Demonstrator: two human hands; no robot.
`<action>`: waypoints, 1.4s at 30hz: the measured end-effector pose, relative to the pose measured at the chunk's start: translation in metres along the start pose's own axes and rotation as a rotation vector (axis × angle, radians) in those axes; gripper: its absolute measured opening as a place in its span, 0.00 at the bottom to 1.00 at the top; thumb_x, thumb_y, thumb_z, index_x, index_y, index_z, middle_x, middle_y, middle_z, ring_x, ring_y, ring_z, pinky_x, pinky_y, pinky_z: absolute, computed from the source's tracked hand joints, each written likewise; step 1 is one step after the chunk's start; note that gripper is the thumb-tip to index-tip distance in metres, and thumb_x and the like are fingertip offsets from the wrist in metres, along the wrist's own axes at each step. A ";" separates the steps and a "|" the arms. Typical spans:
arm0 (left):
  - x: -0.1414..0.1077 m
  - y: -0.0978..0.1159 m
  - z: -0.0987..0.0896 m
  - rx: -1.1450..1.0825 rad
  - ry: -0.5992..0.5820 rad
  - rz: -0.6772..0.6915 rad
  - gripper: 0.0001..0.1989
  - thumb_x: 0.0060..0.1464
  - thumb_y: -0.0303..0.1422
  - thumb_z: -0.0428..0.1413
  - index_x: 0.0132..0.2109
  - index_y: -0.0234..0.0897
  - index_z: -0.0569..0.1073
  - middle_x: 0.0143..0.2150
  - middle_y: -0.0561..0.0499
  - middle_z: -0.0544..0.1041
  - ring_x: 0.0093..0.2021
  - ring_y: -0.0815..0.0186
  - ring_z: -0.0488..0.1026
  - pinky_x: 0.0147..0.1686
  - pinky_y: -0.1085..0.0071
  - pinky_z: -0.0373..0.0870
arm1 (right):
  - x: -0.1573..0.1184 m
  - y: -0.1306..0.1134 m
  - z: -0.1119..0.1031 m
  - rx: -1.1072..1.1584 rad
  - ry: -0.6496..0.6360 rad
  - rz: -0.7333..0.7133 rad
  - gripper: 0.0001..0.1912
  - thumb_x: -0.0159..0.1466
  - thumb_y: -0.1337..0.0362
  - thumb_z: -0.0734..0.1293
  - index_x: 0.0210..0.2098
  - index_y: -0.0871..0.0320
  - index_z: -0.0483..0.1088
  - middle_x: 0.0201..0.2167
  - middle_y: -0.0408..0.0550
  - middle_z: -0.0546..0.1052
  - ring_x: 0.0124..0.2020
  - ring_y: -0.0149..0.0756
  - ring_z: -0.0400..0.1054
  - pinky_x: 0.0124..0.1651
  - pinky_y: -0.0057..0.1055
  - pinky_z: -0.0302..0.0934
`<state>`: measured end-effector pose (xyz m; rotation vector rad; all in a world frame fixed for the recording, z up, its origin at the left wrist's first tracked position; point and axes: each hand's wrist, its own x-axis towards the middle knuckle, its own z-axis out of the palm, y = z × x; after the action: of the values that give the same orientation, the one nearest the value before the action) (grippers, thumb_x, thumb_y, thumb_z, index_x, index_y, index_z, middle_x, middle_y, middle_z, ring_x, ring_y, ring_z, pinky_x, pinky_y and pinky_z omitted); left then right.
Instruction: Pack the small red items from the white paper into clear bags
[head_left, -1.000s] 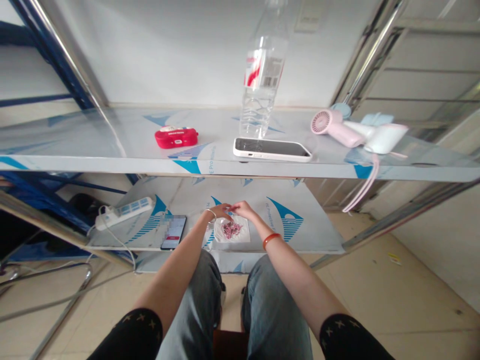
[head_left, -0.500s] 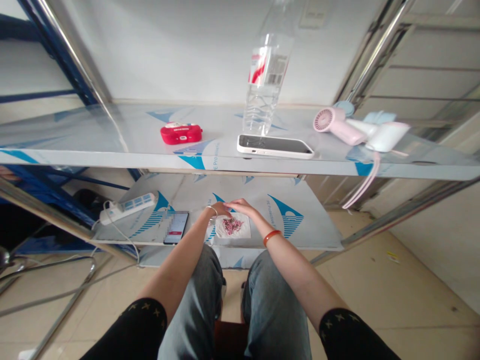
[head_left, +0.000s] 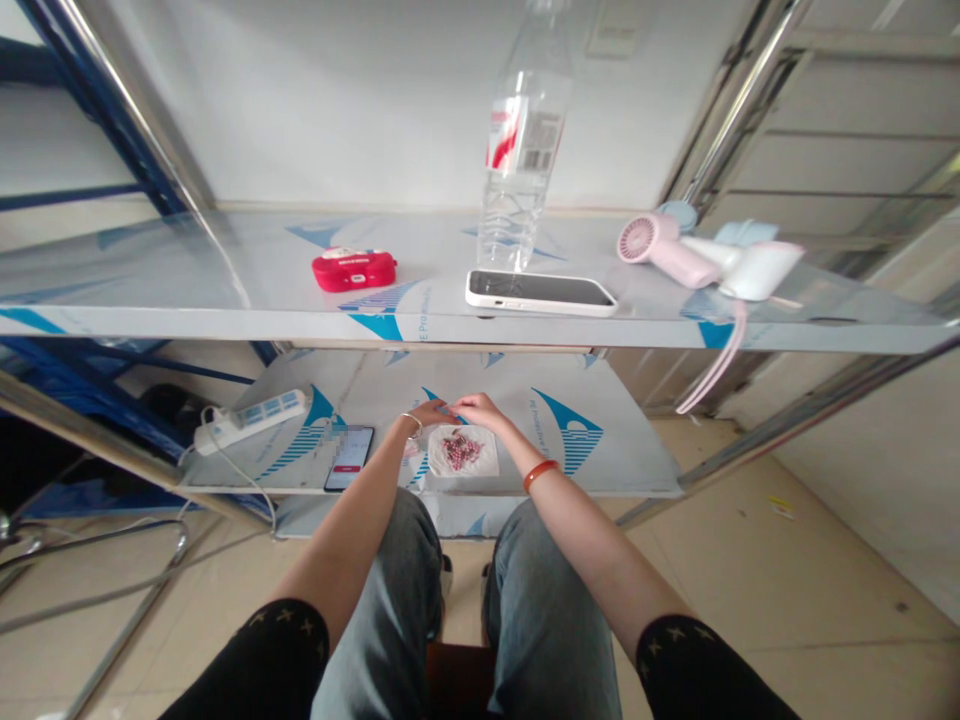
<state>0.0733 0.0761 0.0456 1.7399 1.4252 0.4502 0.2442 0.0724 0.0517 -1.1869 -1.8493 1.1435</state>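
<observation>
On the lower shelf lies a white sheet or bag [head_left: 486, 460] with a small heap of dark red and pink beads [head_left: 459, 452] on it. My left hand [head_left: 433, 412], with a bracelet at the wrist, is just above the beads' far left edge. My right hand [head_left: 477, 408] reaches in from the right, its fingertips meeting those of my left hand. The fingers of both hands look pinched together, and whatever is between them is too small to make out. A phone with a lit screen [head_left: 351, 458] lies left of my left forearm.
A white power strip [head_left: 251, 420] with a cable is at the lower shelf's left. The upper shelf [head_left: 285, 322] holds a red case [head_left: 354, 270], a clear bottle [head_left: 521, 150], a white-edged phone [head_left: 540, 292] and small handheld fans [head_left: 667, 250]. A metal chair frame stands at lower left.
My left hand has drawn back a little from over the beads, which show more fully now. My right hand has shifted slightly left. The whole view has moved slightly.
</observation>
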 end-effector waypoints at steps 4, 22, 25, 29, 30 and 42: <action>-0.001 0.007 -0.001 -0.113 -0.071 0.015 0.30 0.38 0.43 0.63 0.48 0.33 0.72 0.43 0.46 0.77 0.42 0.61 0.72 0.40 0.71 0.68 | 0.002 0.011 0.001 -0.011 0.010 -0.023 0.09 0.52 0.65 0.65 0.25 0.63 0.75 0.23 0.44 0.76 0.26 0.31 0.66 0.31 0.24 0.57; 0.002 -0.017 -0.012 0.156 -0.019 -0.051 0.23 0.36 0.37 0.65 0.42 0.33 0.77 0.45 0.46 0.77 0.43 0.59 0.74 0.44 0.72 0.69 | -0.026 0.065 -0.014 -0.978 -0.191 0.218 0.08 0.55 0.70 0.66 0.33 0.59 0.77 0.36 0.55 0.78 0.38 0.42 0.72 0.37 0.28 0.60; -0.002 -0.012 -0.012 0.218 -0.030 -0.044 0.24 0.35 0.36 0.66 0.43 0.33 0.77 0.46 0.45 0.77 0.44 0.58 0.74 0.43 0.71 0.69 | -0.027 0.072 -0.010 -0.989 -0.249 0.203 0.09 0.56 0.67 0.66 0.35 0.58 0.77 0.38 0.56 0.77 0.40 0.44 0.71 0.40 0.31 0.60; -0.009 -0.004 -0.013 0.267 -0.056 -0.019 0.23 0.35 0.38 0.66 0.43 0.37 0.77 0.45 0.48 0.78 0.44 0.58 0.74 0.41 0.73 0.69 | -0.029 0.078 -0.006 -0.895 -0.243 0.254 0.08 0.56 0.62 0.67 0.34 0.55 0.77 0.41 0.57 0.76 0.45 0.44 0.69 0.46 0.33 0.59; -0.010 -0.003 -0.013 0.274 -0.063 -0.009 0.23 0.35 0.37 0.66 0.43 0.37 0.77 0.45 0.48 0.78 0.44 0.58 0.74 0.41 0.73 0.69 | -0.030 0.079 -0.004 -0.874 -0.223 0.273 0.09 0.56 0.61 0.67 0.35 0.54 0.77 0.42 0.57 0.76 0.47 0.44 0.68 0.48 0.33 0.58; -0.007 -0.001 -0.008 0.323 -0.078 -0.038 0.28 0.38 0.33 0.65 0.50 0.32 0.73 0.46 0.45 0.77 0.44 0.57 0.74 0.42 0.71 0.70 | -0.026 0.072 -0.003 -0.906 -0.053 0.126 0.06 0.56 0.68 0.67 0.29 0.58 0.77 0.36 0.57 0.77 0.40 0.41 0.70 0.44 0.31 0.57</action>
<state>0.0649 0.0730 0.0515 1.9559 1.5356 0.1333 0.2818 0.0644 -0.0142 -1.7686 -2.4508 0.3477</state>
